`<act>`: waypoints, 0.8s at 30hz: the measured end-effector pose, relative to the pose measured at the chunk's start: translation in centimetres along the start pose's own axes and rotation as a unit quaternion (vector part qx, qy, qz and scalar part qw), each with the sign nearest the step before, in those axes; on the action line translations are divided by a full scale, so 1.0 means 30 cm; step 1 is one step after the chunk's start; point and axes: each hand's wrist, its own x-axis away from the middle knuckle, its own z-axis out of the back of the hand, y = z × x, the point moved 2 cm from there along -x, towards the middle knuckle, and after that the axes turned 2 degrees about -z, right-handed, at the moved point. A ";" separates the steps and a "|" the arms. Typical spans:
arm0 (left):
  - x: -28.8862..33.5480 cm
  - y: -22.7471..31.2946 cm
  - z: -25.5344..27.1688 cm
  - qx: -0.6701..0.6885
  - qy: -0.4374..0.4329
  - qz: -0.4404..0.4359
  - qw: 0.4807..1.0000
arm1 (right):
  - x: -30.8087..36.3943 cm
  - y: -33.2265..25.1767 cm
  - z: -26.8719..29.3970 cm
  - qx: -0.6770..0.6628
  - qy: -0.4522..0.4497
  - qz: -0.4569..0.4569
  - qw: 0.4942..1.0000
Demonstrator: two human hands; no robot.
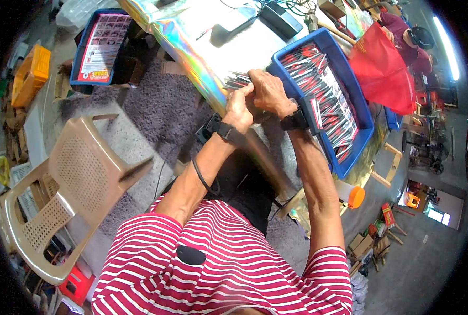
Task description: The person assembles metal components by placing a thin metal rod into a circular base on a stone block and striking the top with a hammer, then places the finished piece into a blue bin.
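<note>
Over the table's near edge my two hands meet in front of me. My left hand (238, 109) is closed around a bundle of thin, grey, pointed metal pieces (238, 80) whose ends stick out on the far side. Against it presses my right hand (270, 92), its fingers curled at the same bundle; what lies between the fingers is hidden. Beside my right wrist stands a blue plastic bin (369, 137) filled with slender pointed pieces (310, 63) in silver, red and black, their exact kind unclear. Each wrist wears a black band.
A shiny film covers the table (192, 55), bearing a black box-shaped device (280, 21) and cables. Red cloth (381, 68) lies past the bin, near another person (399, 31). At left are a beige plastic chair (87, 157) and another blue bin (76, 73). An orange-lidded jar (355, 197) is at right.
</note>
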 end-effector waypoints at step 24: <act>0.164 0.121 0.085 -0.593 0.008 -0.386 0.707 | 0.029 -0.006 0.008 0.088 0.052 0.077 0.992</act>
